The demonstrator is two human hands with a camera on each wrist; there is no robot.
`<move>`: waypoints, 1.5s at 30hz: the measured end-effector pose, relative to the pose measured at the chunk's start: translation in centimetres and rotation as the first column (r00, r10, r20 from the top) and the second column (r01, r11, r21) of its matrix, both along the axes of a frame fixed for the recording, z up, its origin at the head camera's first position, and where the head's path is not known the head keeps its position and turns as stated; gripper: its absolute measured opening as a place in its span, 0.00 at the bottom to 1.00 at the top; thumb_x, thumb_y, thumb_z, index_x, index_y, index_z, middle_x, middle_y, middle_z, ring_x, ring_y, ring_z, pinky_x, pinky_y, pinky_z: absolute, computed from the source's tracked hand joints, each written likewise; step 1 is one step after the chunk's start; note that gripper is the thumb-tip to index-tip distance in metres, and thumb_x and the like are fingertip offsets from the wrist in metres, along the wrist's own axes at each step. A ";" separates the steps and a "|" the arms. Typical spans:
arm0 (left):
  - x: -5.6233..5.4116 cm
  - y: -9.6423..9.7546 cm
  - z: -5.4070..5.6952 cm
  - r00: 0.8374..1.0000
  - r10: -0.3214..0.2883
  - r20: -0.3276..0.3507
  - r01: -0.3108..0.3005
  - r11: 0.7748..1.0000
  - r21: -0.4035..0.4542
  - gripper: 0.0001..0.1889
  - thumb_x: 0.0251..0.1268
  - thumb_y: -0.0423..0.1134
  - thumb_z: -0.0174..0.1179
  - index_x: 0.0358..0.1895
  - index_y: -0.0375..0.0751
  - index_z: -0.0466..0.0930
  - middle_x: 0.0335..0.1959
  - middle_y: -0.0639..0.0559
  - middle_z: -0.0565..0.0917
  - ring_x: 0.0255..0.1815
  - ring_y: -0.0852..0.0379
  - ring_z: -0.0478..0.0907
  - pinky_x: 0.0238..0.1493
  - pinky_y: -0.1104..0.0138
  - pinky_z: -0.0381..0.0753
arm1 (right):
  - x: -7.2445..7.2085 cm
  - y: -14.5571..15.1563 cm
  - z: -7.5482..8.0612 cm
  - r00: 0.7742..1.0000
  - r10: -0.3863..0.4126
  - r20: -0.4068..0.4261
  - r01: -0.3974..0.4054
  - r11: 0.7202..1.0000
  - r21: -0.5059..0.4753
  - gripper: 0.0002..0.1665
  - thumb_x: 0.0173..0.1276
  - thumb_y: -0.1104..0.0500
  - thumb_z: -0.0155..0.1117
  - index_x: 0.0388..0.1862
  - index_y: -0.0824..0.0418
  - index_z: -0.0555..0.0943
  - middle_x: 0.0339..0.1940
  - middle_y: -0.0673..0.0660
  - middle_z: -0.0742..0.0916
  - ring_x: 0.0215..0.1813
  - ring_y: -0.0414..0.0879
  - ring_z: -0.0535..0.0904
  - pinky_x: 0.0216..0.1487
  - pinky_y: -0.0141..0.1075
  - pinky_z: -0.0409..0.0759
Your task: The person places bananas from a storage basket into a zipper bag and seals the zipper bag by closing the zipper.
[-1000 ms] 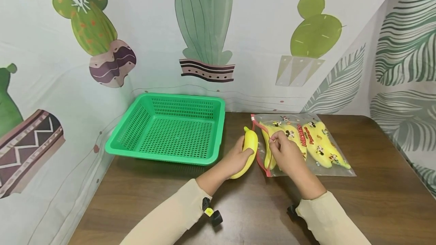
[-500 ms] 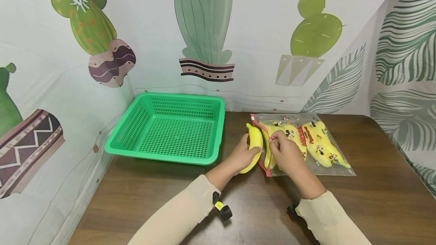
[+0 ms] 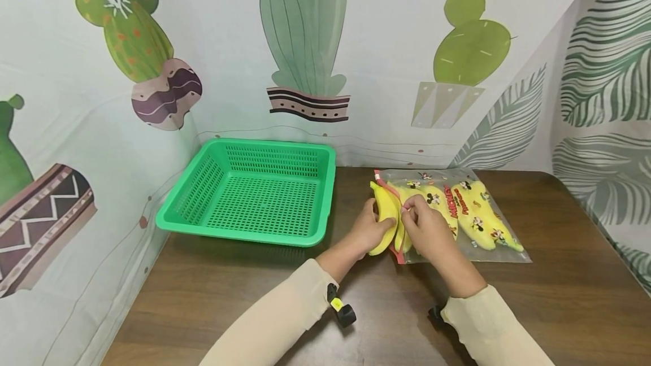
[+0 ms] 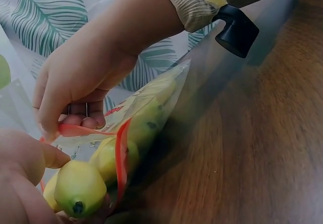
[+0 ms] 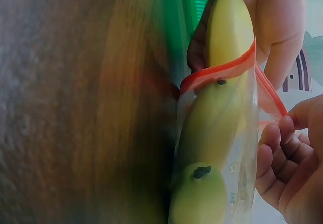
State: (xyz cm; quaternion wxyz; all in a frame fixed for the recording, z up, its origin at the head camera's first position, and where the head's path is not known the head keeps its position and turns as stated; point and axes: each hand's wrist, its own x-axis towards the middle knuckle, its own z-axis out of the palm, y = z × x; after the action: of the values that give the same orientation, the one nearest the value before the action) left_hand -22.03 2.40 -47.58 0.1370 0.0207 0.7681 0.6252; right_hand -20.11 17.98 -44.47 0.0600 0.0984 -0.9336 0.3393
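Note:
My left hand (image 3: 369,229) grips a yellow banana (image 3: 387,213) at the mouth of a clear zip bag (image 3: 508,256) with a red-edged opening. In the right wrist view that banana (image 5: 229,27) stands at the red rim (image 5: 217,70), partly behind it. With thumb and fingertips, my right hand (image 3: 426,227) pinches the upper red edge and holds the mouth apart, as the left wrist view shows at the red strip (image 4: 83,129). Several bananas lie inside the bag, among them one (image 3: 485,213) at its far end. Cartoon figures and red lettering (image 3: 456,202) are printed on the bag.
A green perforated plastic basket (image 3: 261,202) stands to the left on the brown wooden table (image 3: 285,292). Behind the table hangs a white cloth (image 3: 224,44) printed with cacti and leaves. Each wrist carries a small black camera, such as the left one (image 3: 346,315).
My left hand has moved right with the banana, from beside the bag up to its red-edged mouth. The right hand has stayed in place, pinching the edge.

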 end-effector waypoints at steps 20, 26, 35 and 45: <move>0.1 1.2 0.0 0.997 0.075 0.009 -0.075 0.990 0.117 0.38 0.65 0.42 0.65 0.74 0.35 0.58 0.44 0.44 0.81 0.37 0.57 0.81 0.37 0.69 0.82 | 0.1 -0.2 0.1 1.000 -0.003 -0.003 0.003 1.000 0.000 0.10 0.79 0.56 0.50 0.48 0.61 0.72 0.22 0.53 0.76 0.17 0.44 0.68 0.19 0.34 0.67; 0.2 1.2 0.1 0.996 0.089 0.010 -0.090 0.983 0.161 0.34 0.64 0.43 0.66 0.69 0.36 0.62 0.45 0.44 0.81 0.38 0.58 0.81 0.38 0.71 0.81 | 0.1 -0.1 0.4 1.000 0.001 -0.005 -0.001 1.000 -0.004 0.10 0.80 0.55 0.50 0.48 0.62 0.72 0.21 0.53 0.76 0.16 0.43 0.67 0.19 0.34 0.67; 0.4 1.1 0.1 0.999 0.050 0.008 -0.050 0.982 0.181 0.35 0.70 0.44 0.62 0.75 0.33 0.63 0.47 0.44 0.86 0.41 0.57 0.84 0.43 0.67 0.84 | 0.2 -0.1 0.9 1.000 0.003 -0.021 -0.003 1.000 0.004 0.11 0.81 0.55 0.49 0.49 0.62 0.72 0.22 0.53 0.76 0.16 0.40 0.67 0.20 0.34 0.67; 0.4 1.2 0.4 1.000 0.017 -0.011 -0.014 0.981 0.194 0.32 0.74 0.47 0.57 0.75 0.35 0.64 0.50 0.47 0.87 0.44 0.61 0.82 0.48 0.68 0.81 | 0.1 -0.1 1.4 0.997 0.009 -0.072 -0.008 1.000 0.009 0.10 0.80 0.57 0.49 0.47 0.62 0.72 0.22 0.53 0.76 0.16 0.41 0.66 0.20 0.34 0.66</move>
State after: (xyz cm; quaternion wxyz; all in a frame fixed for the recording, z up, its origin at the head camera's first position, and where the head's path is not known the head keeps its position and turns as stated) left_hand -21.65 3.55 -47.21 0.1245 0.0321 0.7045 0.6980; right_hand -20.01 17.84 -43.10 0.0918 0.1149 -0.9319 0.3317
